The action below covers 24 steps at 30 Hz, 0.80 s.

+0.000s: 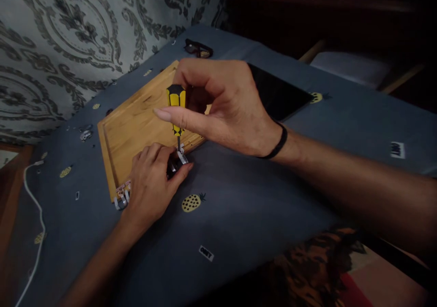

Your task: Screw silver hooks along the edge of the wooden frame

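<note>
My right hand (228,109) is closed around a yellow and black screwdriver (176,98), thumb across its handle. The screwdriver stands nearly upright, its shaft pointing down at a metal hinge (182,156). My left hand (150,177) grips that hinge between thumb and fingers at the near edge of a framed wooden panel (136,129). Part of the hinge is hidden by my fingers. Another metal hinge (122,201) sits at the panel's near left corner, beside my left wrist. Whether the screwdriver tip is seated in a screw is too small to tell.
Small metal parts (86,134) lie left of the panel on the blue patterned tablecloth (239,220). Dark glasses (198,48) rest behind it. A flat black object (282,93) lies beyond my right hand. A white cable (41,216) runs down the left side.
</note>
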Motion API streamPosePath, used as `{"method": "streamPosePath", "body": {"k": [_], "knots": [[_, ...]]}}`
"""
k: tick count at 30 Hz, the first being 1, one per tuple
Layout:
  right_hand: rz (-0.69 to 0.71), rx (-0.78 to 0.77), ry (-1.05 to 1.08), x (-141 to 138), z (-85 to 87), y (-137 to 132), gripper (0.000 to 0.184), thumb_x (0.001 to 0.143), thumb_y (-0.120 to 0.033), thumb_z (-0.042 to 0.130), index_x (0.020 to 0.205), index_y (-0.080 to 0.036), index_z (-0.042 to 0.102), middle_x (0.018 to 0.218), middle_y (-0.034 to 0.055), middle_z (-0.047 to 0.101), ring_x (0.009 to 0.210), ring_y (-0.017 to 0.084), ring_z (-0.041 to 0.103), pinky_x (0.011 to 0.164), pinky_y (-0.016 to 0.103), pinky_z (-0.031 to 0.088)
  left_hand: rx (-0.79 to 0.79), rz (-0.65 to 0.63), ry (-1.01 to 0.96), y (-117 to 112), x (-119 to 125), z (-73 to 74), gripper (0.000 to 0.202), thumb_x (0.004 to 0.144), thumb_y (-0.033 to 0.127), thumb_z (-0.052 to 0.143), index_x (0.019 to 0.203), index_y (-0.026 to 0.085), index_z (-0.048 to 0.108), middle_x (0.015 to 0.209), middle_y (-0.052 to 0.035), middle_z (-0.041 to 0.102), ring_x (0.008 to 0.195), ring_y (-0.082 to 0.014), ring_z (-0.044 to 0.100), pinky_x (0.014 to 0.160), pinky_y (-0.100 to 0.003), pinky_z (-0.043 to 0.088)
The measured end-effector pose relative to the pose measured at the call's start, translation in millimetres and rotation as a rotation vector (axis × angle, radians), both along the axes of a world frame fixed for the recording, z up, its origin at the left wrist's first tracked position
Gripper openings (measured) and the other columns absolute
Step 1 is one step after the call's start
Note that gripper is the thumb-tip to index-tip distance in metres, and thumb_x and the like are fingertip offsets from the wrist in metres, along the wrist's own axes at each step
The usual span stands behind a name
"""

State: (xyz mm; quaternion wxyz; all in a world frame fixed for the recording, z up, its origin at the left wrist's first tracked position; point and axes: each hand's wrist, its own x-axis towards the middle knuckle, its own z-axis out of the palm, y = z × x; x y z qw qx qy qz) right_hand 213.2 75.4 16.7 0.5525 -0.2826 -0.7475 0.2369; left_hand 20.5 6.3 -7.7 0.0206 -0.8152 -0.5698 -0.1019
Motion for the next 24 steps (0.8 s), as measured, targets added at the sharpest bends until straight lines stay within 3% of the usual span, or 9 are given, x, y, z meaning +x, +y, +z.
{"method": "streamPosePath", "body": {"k": [19, 24], "knots": [[-0.013, 0.039, -0.057, 3.3, 0.3, 1.2, 0.055, 0.095, -0.072, 0.052, 0.075, -0.021, 0.054, 0.07, -0.0052, 0.055, 0.066, 0.007, 0.053, 0.054, 0.022, 0.042, -0.004, 0.002, -0.037, -0.5, 0.8, 0.3, 0.022, 0.095, 0.039, 0.069, 0.107, 0.021, 0.068, 0.101, -0.0065, 0.068, 0.1, -0.0292, 0.063, 0.088, -0.044, 0.047], [0.068, 0.046, -0.067, 4.5, 2.0, -0.1, 0.054, 0.096, -0.07, 0.052, 0.074, -0.02, 0.049, 0.073, -0.0069, 0.05, 0.061, 0.004, 0.045, 0.052, 0.019, 0.04, 0.015, -0.022, -0.017, -0.2, 0.5, -0.8, 0.026, 0.096, 0.04, 0.068, 0.108, 0.017, 0.069, 0.099, -0.0078, 0.068, 0.096, -0.0305, 0.063, 0.085, -0.045, 0.048]]}}
